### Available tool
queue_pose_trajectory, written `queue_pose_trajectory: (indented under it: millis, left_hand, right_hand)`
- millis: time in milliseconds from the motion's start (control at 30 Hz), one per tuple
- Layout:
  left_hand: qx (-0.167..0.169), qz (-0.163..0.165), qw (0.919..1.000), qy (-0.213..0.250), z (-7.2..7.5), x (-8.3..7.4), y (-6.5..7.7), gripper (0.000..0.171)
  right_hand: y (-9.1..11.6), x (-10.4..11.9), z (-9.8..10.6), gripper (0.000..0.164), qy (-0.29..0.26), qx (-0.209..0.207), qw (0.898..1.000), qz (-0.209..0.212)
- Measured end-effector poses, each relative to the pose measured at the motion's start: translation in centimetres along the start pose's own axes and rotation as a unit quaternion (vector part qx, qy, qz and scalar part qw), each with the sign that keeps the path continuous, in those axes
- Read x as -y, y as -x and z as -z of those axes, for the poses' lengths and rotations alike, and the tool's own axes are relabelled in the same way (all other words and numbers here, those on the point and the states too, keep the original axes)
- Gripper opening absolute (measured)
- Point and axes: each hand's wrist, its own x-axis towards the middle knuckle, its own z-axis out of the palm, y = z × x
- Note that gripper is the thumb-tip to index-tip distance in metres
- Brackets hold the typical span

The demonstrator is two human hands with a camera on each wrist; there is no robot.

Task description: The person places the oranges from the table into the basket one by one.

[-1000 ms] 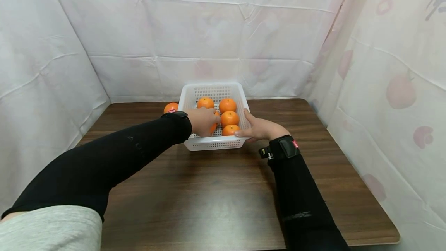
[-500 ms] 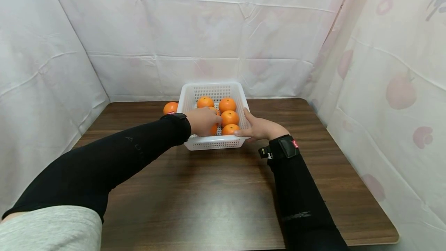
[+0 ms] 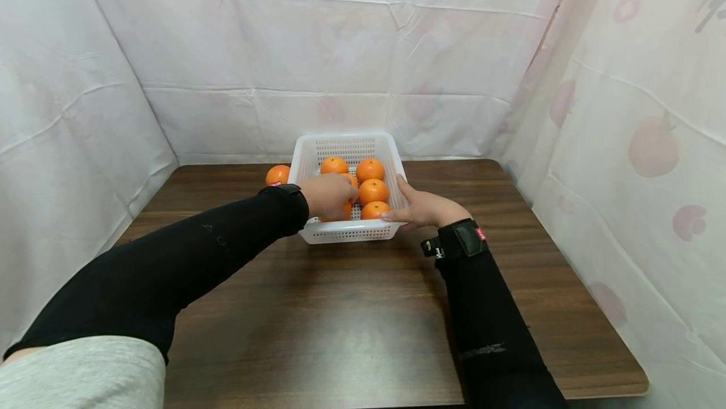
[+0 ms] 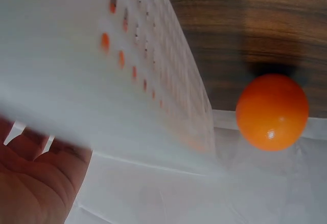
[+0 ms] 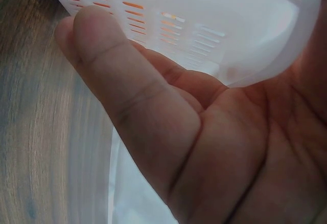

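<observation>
A white plastic basket (image 3: 349, 231) with slotted sides stands toward the back of the table, holding several oranges (image 3: 373, 191) in two rough columns. My left hand (image 3: 328, 196) reaches over its left rim, down onto the left column; the fingertips are partly hidden among the fruit, and I cannot tell whether they grasp an orange. In the left wrist view, the palm (image 4: 36, 183) shows beyond the basket's rim. My right hand (image 3: 428, 208) grips the basket's near right corner, thumb over the rim. Its fingers (image 5: 102, 35) lie along the outer wall in the right wrist view.
One loose orange (image 3: 278, 175) sits on the table, left of the basket, and also shows in the left wrist view. White sheeting (image 3: 317, 50) rises behind the brown wooden table (image 3: 317, 327) and along both sides.
My left hand has shifted slightly within the basket, and more of the near left orange shows beneath it. The right hand keeps its grip on the corner.
</observation>
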Motion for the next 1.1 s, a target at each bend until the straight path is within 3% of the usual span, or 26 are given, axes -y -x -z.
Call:
queue_pose_trajectory:
  millis: [300,833,933,1100]
  left_hand:
    - [-0.016,0.005,0.9998,-0.003,-0.7,0.9,0.5,0.017]
    - [-0.027,0.002,0.9985,0.048,-1.5,1.1,0.7,0.032]
    - [-0.032,0.021,0.9972,0.064,-1.6,0.9,0.9,0.033]
    - [-0.041,0.080,0.9914,0.095,-1.6,0.5,1.1,0.033]
  right_hand:
    - [-0.3,0.0,0.0,0.116,0.004,0.001,1.000,0.000]
    - [-0.4,-0.2,0.0,0.118,0.010,-0.002,1.000,0.000]
    - [-0.2,-0.1,0.0,0.118,0.010,-0.003,1.000,-0.003]
    - [-0.2,-0.1,-0.1,0.116,0.004,-0.004,1.000,0.000]
